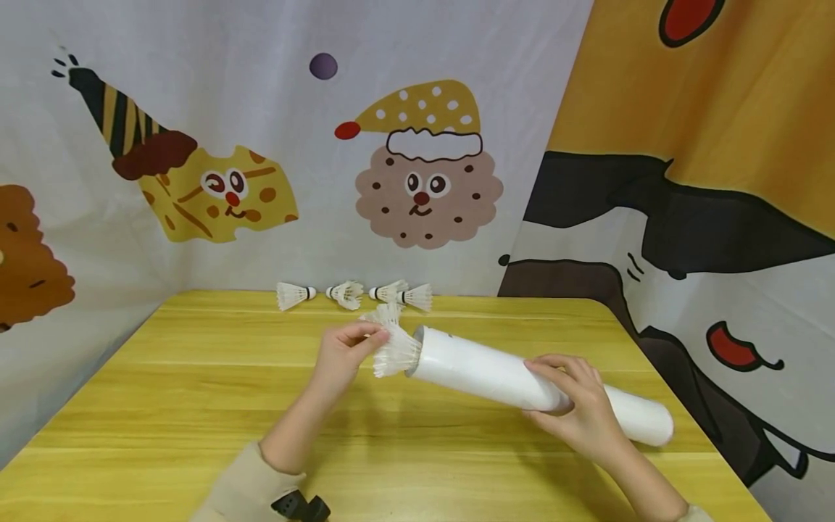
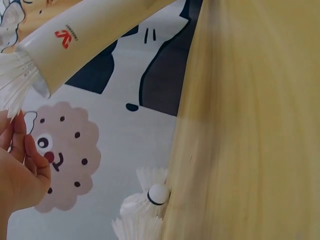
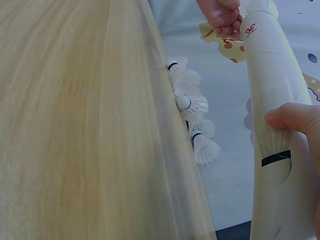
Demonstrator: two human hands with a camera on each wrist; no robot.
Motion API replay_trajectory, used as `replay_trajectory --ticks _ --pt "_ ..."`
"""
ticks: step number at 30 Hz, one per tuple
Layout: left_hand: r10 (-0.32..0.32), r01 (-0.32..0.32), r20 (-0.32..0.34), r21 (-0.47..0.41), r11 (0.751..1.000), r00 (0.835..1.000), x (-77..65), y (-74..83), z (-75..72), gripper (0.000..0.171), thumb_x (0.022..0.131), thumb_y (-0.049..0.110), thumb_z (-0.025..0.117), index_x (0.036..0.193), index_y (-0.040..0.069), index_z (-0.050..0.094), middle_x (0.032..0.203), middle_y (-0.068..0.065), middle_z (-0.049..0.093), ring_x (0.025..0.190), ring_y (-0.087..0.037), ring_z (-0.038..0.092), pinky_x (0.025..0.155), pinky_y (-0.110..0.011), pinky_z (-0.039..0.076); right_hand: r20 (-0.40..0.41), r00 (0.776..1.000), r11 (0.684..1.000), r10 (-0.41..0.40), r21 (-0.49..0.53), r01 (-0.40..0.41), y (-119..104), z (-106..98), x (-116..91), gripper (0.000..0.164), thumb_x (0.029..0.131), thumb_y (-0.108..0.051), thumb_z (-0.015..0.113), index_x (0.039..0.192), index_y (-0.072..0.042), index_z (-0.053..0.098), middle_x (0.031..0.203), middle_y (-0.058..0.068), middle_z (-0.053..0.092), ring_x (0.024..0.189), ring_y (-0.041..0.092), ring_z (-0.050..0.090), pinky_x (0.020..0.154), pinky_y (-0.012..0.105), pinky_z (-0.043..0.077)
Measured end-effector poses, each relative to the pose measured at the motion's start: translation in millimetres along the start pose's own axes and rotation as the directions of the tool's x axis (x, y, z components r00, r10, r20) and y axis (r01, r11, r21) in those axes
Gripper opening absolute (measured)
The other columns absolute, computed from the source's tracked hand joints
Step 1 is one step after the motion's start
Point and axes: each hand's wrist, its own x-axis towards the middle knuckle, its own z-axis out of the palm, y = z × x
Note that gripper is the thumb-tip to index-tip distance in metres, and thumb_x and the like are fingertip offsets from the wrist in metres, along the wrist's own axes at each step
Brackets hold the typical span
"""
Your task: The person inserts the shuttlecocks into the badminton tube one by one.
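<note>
A long white shuttlecock tube (image 1: 483,366) slants over the table, its mouth toward the left. My right hand (image 1: 577,406) grips the tube around its middle, the thumb lying over a printed shuttlecock picture in the right wrist view. White feathers of a shuttlecock (image 1: 396,351) stick out of the mouth; its head is hidden inside. With thumb and fingertips my left hand (image 1: 346,351) pinches the feather edge, as the left wrist view also shows at the shuttlecock's skirt (image 2: 15,80). A red logo (image 2: 64,39) marks the tube near its mouth.
Several loose shuttlecocks (image 1: 346,293) lie in a row along the back edge of the wooden table (image 1: 196,406). A curtain (image 1: 261,87) with cartoon figures hangs right behind it. A small black device (image 1: 300,505) is at the left sleeve.
</note>
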Motion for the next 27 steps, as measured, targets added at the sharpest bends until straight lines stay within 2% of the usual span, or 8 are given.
replay_trajectory --ticks 6,12,17,22,27 --pt "0.022 -0.022 0.003 -0.004 1.000 1.000 -4.7 -2.5 7.0 0.013 0.082 -0.007 0.070 0.090 -0.016 0.066 0.083 -0.009 0.069 0.076 -0.011 0.060 0.068 -0.023 0.050 0.014 1.000 1.000 0.012 0.012 -0.012 0 -1 0 0.058 0.070 -0.039 0.081 0.120 -0.014 0.067 0.118 0.004 0.060 0.109 0.019 0.047 0.089 0.030 0.025" --pt "0.041 -0.040 0.025 -0.013 0.999 0.999 -7.4 -3.2 9.5 0.015 0.082 0.000 0.074 0.089 -0.012 0.069 0.086 -0.013 0.069 0.080 -0.014 0.060 0.071 -0.024 0.050 0.031 0.999 1.000 0.023 0.013 -0.024 -3 -1 0 0.058 0.068 -0.035 0.083 0.120 -0.015 0.067 0.118 0.003 0.059 0.109 0.020 0.047 0.089 0.031 0.026" --pt "0.093 -0.093 0.051 0.000 0.996 0.994 -7.2 -4.8 9.3 0.014 0.082 0.002 0.074 0.089 -0.010 0.071 0.085 -0.012 0.068 0.081 -0.015 0.059 0.072 -0.024 0.049 0.030 0.999 1.000 0.020 0.017 -0.020 -4 -2 0 0.057 0.068 -0.035 0.084 0.119 -0.015 0.068 0.117 0.003 0.059 0.109 0.019 0.047 0.089 0.031 0.026" --pt "0.150 -0.156 0.089 0.068 0.985 0.985 -7.6 -8.7 12.0 0.010 0.082 0.001 0.074 0.087 -0.008 0.072 0.083 -0.008 0.067 0.077 -0.013 0.056 0.067 -0.023 0.046 0.020 1.000 1.000 -0.012 0.028 0.011 -3 0 0 0.058 0.067 -0.034 0.084 0.119 -0.015 0.068 0.116 0.003 0.060 0.107 0.018 0.047 0.088 0.030 0.025" --pt "0.192 -0.209 0.113 0.166 0.964 0.975 -10.5 -10.6 17.7 0.004 0.080 -0.003 0.074 0.083 0.000 0.075 0.081 -0.004 0.068 0.073 -0.012 0.054 0.064 -0.025 0.043 0.026 0.999 0.999 -0.034 0.039 0.033 -3 2 -1 0.057 0.068 -0.036 0.084 0.119 -0.015 0.068 0.116 0.003 0.060 0.107 0.019 0.048 0.089 0.030 0.025"
